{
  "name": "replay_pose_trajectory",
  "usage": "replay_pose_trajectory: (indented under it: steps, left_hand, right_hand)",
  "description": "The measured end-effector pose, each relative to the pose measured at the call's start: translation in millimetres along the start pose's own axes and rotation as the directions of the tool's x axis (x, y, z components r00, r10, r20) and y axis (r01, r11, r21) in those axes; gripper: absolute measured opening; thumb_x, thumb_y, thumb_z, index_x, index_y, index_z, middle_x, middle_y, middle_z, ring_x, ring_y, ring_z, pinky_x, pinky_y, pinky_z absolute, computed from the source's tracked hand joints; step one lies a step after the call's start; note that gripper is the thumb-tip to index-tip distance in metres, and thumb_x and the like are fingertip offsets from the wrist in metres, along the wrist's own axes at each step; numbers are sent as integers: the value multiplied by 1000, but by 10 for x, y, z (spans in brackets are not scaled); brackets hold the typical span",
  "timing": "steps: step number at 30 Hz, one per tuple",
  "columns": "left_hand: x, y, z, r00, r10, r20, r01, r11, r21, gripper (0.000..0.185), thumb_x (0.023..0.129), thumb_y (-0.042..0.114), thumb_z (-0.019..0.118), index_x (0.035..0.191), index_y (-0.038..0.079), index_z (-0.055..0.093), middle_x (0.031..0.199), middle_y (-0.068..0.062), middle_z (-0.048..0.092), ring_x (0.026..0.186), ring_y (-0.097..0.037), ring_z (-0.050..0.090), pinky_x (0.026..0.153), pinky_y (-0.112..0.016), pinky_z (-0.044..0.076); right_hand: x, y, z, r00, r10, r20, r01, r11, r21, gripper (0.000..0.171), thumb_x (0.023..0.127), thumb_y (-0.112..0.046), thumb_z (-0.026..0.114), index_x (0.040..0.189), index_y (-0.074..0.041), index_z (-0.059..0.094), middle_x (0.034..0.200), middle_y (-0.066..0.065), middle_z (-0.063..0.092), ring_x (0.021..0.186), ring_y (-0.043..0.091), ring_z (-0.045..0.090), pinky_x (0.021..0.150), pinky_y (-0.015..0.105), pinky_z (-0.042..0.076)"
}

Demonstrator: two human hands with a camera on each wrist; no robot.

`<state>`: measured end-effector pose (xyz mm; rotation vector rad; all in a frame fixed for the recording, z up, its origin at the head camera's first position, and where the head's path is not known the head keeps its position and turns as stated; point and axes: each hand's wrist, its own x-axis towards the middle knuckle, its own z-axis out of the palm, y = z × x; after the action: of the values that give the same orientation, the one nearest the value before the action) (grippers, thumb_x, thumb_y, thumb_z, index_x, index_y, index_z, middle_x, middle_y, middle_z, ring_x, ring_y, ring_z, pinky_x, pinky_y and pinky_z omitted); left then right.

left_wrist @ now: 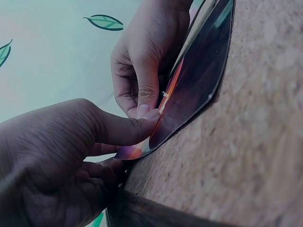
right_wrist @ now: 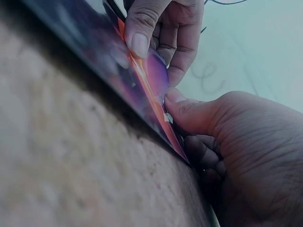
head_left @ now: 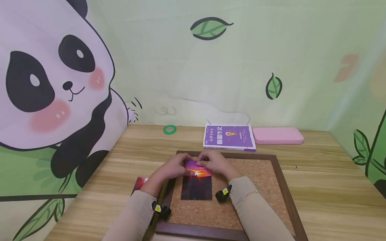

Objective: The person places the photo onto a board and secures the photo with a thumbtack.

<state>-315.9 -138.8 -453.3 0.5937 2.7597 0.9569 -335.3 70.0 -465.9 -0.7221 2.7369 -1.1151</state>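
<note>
A sunset photo point(head_left: 196, 184) lies on a cork board point(head_left: 250, 187) with a dark wooden frame. Both hands sit at the photo's top edge, which is raised slightly off the cork. My left hand point(head_left: 174, 166) has its fingers curled, its thumb on the face of the photo point(left_wrist: 199, 80) near the top left corner. My right hand point(head_left: 214, 163) grips the same edge, its thumb pressed beside a small pale pin point(right_wrist: 168, 117) in the photo point(right_wrist: 142, 78). In the left wrist view the left hand point(left_wrist: 71, 156) fills the foreground. The right hand point(right_wrist: 236, 151) fills the foreground of the right wrist view.
A second reddish photo point(head_left: 139, 183) lies on the wooden table left of the frame, partly under my left sleeve. At the back stand a purple book point(head_left: 229, 137), a pink case point(head_left: 277, 135) and a green ring point(head_left: 170, 129). Walls close the left, back and right.
</note>
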Motion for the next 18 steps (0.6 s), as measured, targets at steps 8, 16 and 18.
replay_pose_trajectory:
  steps: [8,16,18]
  left_hand:
    - [2,-4,8,1000,0,3,0,1000,-7,48,73,28,82,114,12,63,106,-4,66,87,-17,57,79,-34,48]
    - [-1,-6,9,1000,-10,13,11,999,-38,47,74,27,82,114,12,63,106,-4,66,87,-17,57,80,-35,49]
    - [-2,-6,8,1000,-9,12,10,999,-43,46,73,26,82,114,12,63,106,-4,66,87,-17,57,80,-35,49]
  right_hand:
    - [-5,-15,6,1000,11,-15,-11,1000,-8,5,89,-25,70,88,-20,69,83,-5,65,80,13,55,75,30,43]
    - [7,-30,17,999,35,-21,-36,999,-12,8,90,-26,68,89,-18,69,81,-4,64,77,12,56,72,28,45]
    - [9,-36,21,999,41,-24,-41,999,-9,7,90,-25,68,89,-18,69,80,-4,64,77,12,56,72,28,45]
